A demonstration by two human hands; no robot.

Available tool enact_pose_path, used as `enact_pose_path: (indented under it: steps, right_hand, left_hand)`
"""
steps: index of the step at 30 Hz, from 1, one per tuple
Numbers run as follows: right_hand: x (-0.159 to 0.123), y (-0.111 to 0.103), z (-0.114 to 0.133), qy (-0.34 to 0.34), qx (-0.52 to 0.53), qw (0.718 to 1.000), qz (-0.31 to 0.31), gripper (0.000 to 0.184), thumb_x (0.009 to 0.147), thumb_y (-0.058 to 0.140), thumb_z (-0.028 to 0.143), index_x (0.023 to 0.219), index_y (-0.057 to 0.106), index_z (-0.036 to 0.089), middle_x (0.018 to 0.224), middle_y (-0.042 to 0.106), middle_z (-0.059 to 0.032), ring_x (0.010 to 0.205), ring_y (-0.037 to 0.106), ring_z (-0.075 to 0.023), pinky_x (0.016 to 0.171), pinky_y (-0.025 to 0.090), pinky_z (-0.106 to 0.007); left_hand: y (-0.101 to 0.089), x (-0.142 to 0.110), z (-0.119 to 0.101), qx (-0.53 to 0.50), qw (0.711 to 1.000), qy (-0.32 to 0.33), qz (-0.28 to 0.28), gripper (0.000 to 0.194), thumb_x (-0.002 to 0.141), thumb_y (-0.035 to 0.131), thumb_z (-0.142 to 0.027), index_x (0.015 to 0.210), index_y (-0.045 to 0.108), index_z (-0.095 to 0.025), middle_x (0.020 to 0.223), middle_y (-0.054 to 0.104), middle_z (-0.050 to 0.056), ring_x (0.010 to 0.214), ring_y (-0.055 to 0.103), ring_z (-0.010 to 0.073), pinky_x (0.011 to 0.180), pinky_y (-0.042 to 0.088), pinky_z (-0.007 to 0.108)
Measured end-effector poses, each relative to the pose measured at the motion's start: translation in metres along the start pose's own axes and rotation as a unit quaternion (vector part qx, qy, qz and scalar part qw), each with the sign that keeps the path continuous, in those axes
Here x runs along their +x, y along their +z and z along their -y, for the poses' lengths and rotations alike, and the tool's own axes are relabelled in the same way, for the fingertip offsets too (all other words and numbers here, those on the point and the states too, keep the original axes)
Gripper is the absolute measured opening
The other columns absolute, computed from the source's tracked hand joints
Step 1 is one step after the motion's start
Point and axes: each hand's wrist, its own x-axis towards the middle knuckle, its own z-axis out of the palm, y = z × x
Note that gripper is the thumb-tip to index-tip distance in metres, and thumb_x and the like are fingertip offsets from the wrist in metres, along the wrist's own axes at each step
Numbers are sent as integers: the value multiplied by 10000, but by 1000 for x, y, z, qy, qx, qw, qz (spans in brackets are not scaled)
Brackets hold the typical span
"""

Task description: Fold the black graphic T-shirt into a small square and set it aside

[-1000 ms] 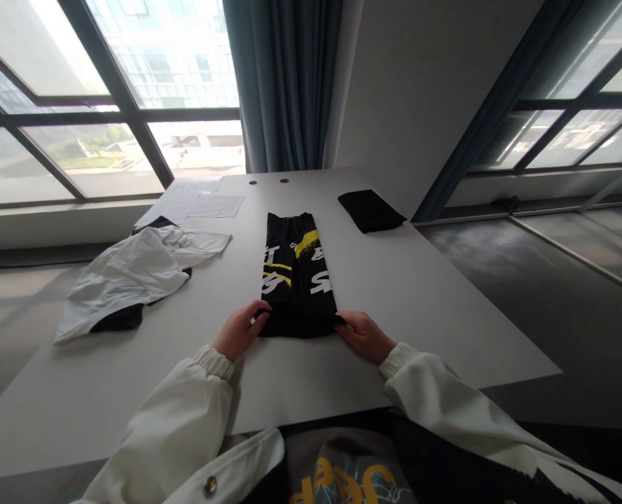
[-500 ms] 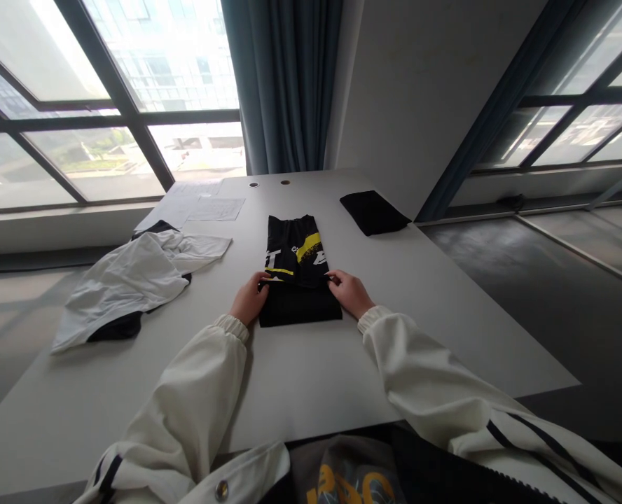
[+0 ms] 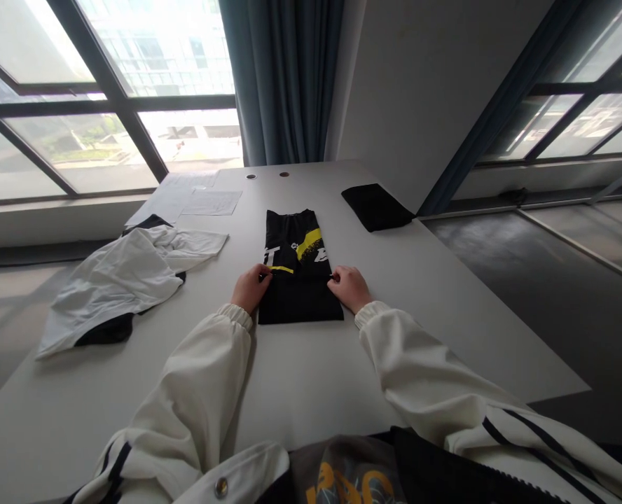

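Note:
A partly folded black garment with yellow and white print lies in front of me on the white table. Its near part is plain black, and the printed part stretches away toward the window. My left hand pinches the left edge of the garment near the yellow stripe. On the opposite edge, my right hand is closed on the fabric at about the same height. Which kind of garment it is, I cannot tell for sure.
To the left, a crumpled white and black garment hangs partly over the table's edge. A folded black cloth lies at the far right. Paper sheets lie at the back left of the white table, near two round holes.
The fold edge between my hands now lies flatter against the printed part. Both hands remain at the garment's sides, fingers more tightly curled. The view has shifted slightly.

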Motion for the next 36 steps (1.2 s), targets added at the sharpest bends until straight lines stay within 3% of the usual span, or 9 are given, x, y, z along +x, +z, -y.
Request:
enact_pose_path:
  steps: [3,6,9,12,14,17,21,31,36]
  right_hand:
    - [0,1,0,9,-9,1000,2,64,817,611,192,770,594,232,776,642,-47,781,557,-232,793,455,-355]
    - [-3,-3,4,4,-5,1000,-5,119,829,607,174,932,652,212,885,661,-74,852,585,-261,848,499,-395]
    - [-9,-13,16,-56,1,998,-26,321,854,601,134,1164,677,172,1142,662,-154,1063,606,-312,987,512,-459]
    - [-16,-20,35,-149,8,989,-20,381,926,562,140,1286,684,163,1353,615,-182,1325,532,-328,1178,419,-485]
    - [-21,-20,45,-181,-2,983,19,414,973,549,197,1368,669,167,1480,572,-173,1468,432,-335,1267,312,-511]
    - [-26,-14,52,-150,-43,981,118,571,1027,541,349,1569,520,170,1660,432,-166,1587,281,-354,1296,233,-554]
    - [-25,-7,51,-78,-88,972,205,700,1065,468,511,1669,364,173,1743,291,-160,1616,240,-342,1303,190,-558]
    - [-32,-24,51,-112,-84,961,238,700,1066,448,546,1671,371,202,1737,312,-130,1599,298,-333,1302,218,-538]
    - [-67,-42,54,-150,-70,956,243,720,1044,510,553,1666,382,214,1726,342,-127,1591,316,-336,1308,206,-555]
  left_hand:
    - [2,4,2,-3,1000,3,3,121,901,691,-239,1020,703,-258,1029,785,23,907,717,229,908,548,372]
    - [-1,2,6,-3,1000,-6,4,221,892,694,-244,1112,689,-232,1144,747,59,849,709,205,900,569,383]
    - [-4,-4,6,12,998,54,-4,419,932,662,-288,1343,626,-213,1416,636,131,1136,699,254,1052,539,437]
    - [-2,-12,-2,63,982,175,25,536,1003,595,-352,1520,520,-232,1649,455,132,1512,446,308,1236,382,506]
    - [4,-16,-8,100,971,208,62,551,1042,537,-399,1567,483,-239,1704,387,116,1591,324,308,1275,325,519]
    - [15,-18,-10,155,966,169,117,600,1057,494,-477,1602,452,-228,1718,366,117,1611,283,314,1295,297,523]
    - [22,-16,-5,206,962,110,145,663,1058,463,-539,1635,407,-218,1745,303,113,1625,241,323,1316,249,528]
    - [19,-30,-3,221,958,119,139,611,1070,443,-489,1618,437,-221,1732,331,108,1605,304,307,1303,287,533]
    - [13,-77,-13,236,954,142,120,595,1057,472,-460,1589,482,-195,1698,396,130,1558,398,328,1260,374,531]
